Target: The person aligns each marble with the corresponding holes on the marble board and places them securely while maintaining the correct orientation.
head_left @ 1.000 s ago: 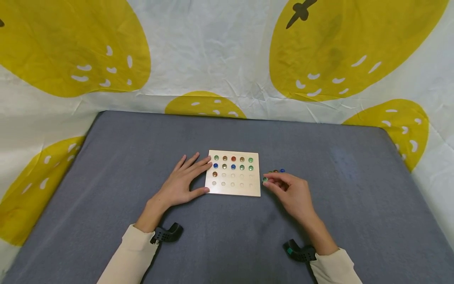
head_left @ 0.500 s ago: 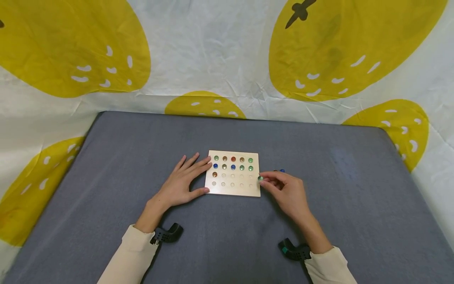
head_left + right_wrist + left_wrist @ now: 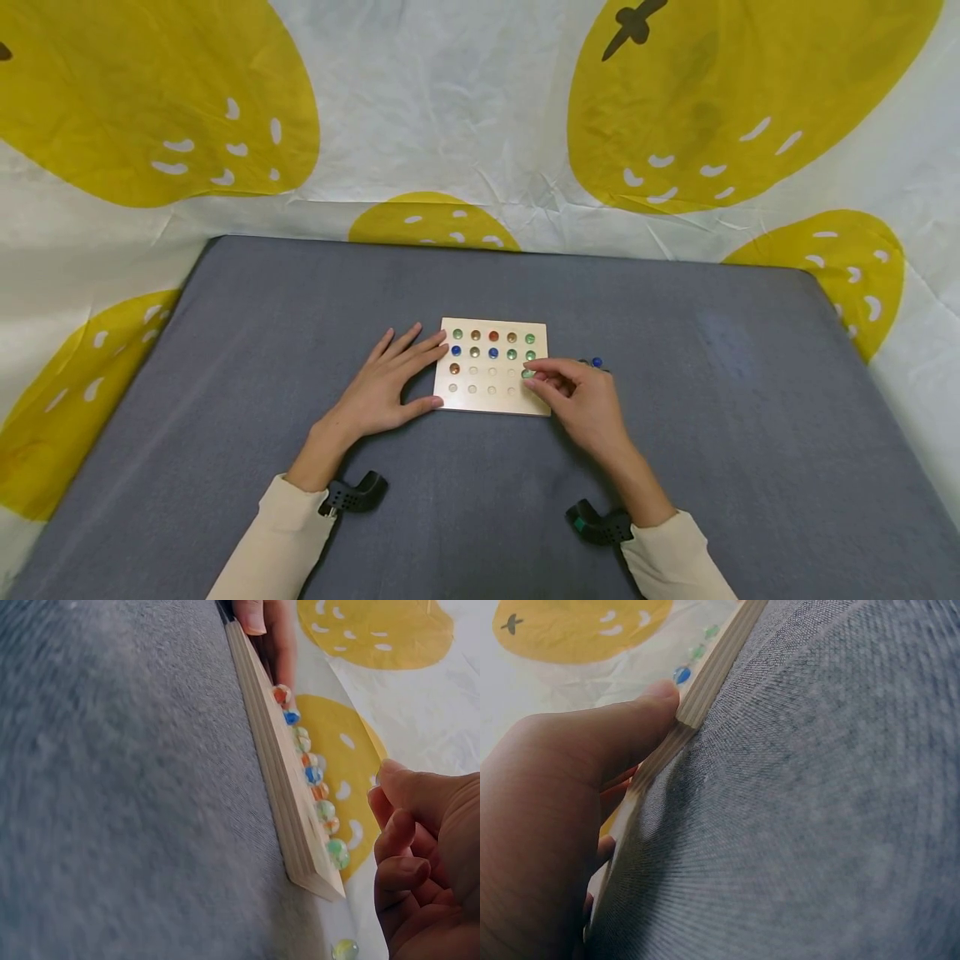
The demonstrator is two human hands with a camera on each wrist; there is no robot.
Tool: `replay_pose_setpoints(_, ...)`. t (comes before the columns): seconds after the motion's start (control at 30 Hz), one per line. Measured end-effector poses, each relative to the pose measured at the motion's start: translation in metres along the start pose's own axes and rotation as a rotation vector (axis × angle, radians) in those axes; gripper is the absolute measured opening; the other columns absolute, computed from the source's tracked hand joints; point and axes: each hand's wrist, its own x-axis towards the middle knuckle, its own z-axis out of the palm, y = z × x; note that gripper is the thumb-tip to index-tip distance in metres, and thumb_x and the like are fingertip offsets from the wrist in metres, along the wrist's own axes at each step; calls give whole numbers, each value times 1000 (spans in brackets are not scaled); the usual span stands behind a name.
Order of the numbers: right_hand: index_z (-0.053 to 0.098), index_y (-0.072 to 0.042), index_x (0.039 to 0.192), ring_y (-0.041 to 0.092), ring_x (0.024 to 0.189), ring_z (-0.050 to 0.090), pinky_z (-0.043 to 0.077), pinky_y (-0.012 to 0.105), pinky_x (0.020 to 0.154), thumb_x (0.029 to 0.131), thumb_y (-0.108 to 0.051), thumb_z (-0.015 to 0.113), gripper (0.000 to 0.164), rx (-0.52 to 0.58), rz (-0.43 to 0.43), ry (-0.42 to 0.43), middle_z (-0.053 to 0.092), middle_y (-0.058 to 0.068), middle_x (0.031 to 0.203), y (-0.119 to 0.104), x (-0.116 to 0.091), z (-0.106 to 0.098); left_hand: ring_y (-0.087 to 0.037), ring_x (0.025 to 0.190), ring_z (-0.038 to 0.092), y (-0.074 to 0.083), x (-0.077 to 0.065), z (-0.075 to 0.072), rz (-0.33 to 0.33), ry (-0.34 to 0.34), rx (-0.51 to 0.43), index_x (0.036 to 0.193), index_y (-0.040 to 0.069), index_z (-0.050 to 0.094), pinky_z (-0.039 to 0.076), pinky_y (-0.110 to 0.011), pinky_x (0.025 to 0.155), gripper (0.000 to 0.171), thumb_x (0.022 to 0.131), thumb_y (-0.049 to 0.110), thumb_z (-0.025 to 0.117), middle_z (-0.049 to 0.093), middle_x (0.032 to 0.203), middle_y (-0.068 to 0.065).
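Wooden board (image 3: 483, 402) lies amid roomy grey cloth (image 3: 465, 508), left hand (image 3: 381, 390) spread at its edge, right hand (image 3: 583, 406) pinching a green marble (image 3: 527, 374).

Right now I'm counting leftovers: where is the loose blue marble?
In the head view, the loose blue marble lies right of the wooden board, just beyond the right hand.

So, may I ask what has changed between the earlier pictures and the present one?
In the head view, the right grip moved left, carrying a pinched green marble from beside the wooden board to its rightmost column. Nothing was visibly let go. The left grip stayed at the board's left edge; the board and its other marbles look unmoved.
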Motion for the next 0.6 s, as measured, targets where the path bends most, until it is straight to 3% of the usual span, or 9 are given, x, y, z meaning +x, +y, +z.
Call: replay_pose_setpoints(0.6, 75, -12, 96, 9, 60, 53, 42, 20, 51, 82, -13, 78, 14, 81, 1, -9, 65, -6, 76, -7, 8, 25, -30, 143, 19, -1, 0, 1, 3, 5, 8, 148, 17, 40, 6, -53, 114, 71, 90, 55, 57, 31, 154, 1)
